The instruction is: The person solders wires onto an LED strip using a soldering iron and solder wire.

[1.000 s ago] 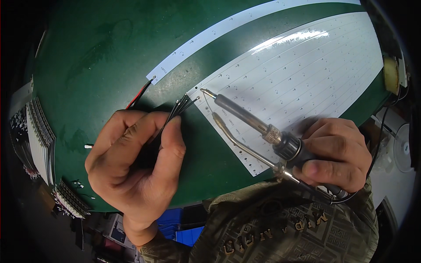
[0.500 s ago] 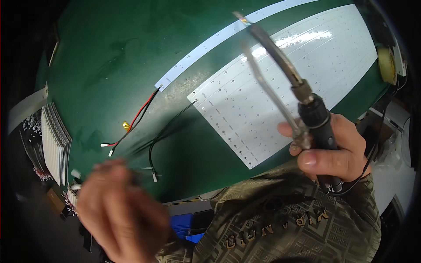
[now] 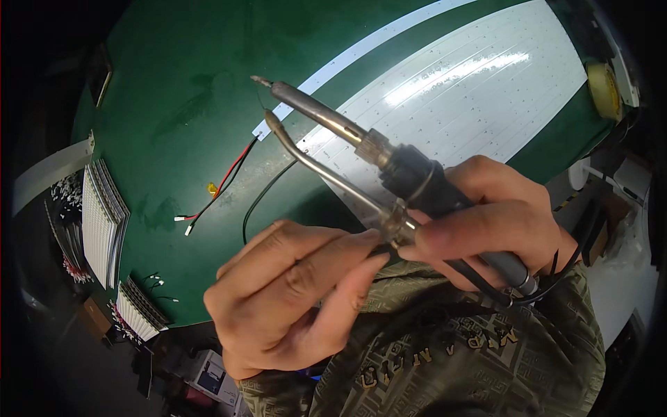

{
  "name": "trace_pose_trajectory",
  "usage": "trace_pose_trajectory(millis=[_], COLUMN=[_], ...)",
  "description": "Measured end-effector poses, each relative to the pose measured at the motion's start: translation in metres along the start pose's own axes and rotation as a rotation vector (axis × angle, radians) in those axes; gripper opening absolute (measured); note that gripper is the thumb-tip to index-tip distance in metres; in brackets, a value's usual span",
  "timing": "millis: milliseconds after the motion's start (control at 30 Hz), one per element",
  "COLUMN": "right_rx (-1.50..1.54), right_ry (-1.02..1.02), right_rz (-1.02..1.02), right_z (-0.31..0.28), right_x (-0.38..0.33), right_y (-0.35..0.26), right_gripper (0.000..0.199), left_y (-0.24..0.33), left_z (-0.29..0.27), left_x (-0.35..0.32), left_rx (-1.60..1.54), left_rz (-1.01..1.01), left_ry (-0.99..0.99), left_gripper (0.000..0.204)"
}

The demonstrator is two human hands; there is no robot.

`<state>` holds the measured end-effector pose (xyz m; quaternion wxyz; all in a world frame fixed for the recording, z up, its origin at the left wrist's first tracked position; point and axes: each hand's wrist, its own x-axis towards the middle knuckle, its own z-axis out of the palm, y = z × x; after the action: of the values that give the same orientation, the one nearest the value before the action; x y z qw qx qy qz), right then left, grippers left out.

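My right hand (image 3: 497, 222) is wrapped round a black-handled soldering iron (image 3: 417, 177), its metal tip pointing up and left above the table. A bent metal solder feed tube (image 3: 326, 174) runs beside the barrel from a clamp near the handle; a fine wire shows at its mouth. My left hand (image 3: 295, 292) is closed in a pinch at the rear of that tube, against the clamp. Something small and dark shows between its thumb and forefinger, too hidden to name. A white LED strip panel (image 3: 445, 90) lies under the iron, with a black cable (image 3: 257, 201) from its corner.
A separate white strip (image 3: 347, 55) with red and black leads (image 3: 233, 170) lies on the green table (image 3: 174, 83). Stacked white strips (image 3: 104, 222) and a smaller stack (image 3: 139, 309) stand at the left edge. A tape roll (image 3: 604, 90) sits far right.
The soldering iron has swung left and tilted lower in my right hand. My left hand has moved right and up to pinch at the rear of the feed tube.
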<state>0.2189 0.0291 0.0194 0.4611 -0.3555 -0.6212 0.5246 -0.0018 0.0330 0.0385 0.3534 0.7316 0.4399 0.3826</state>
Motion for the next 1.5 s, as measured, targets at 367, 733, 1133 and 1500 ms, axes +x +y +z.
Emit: trace_pose_trajectory(millis=[367,733,1133,1500], right_rx=[-0.31,-0.411,-0.462,-0.461], right_ry=[-0.155,-0.107,-0.119,-0.111], right_rz=[-0.163,-0.234,-0.209,-0.219], right_z=[-0.036,-0.023,-0.021,-0.021], right_x=[-0.012,-0.02,-0.018,-0.019], right_y=[0.015,0.024,0.022,0.024], right_gripper=[0.026,0.02,0.015,0.016], left_y=[-0.031,-0.042,-0.038,-0.04], left_z=[-0.024,-0.026,-0.024,-0.018], left_x=[0.0,-0.005,-0.002,-0.003], left_rx=[0.036,0.106,0.142,0.095], left_rz=[-0.55,-0.463,-0.474,-0.511], left_ry=[0.162,0.042,0.062,0.178], left_gripper=[0.01,0.014,0.016,0.016])
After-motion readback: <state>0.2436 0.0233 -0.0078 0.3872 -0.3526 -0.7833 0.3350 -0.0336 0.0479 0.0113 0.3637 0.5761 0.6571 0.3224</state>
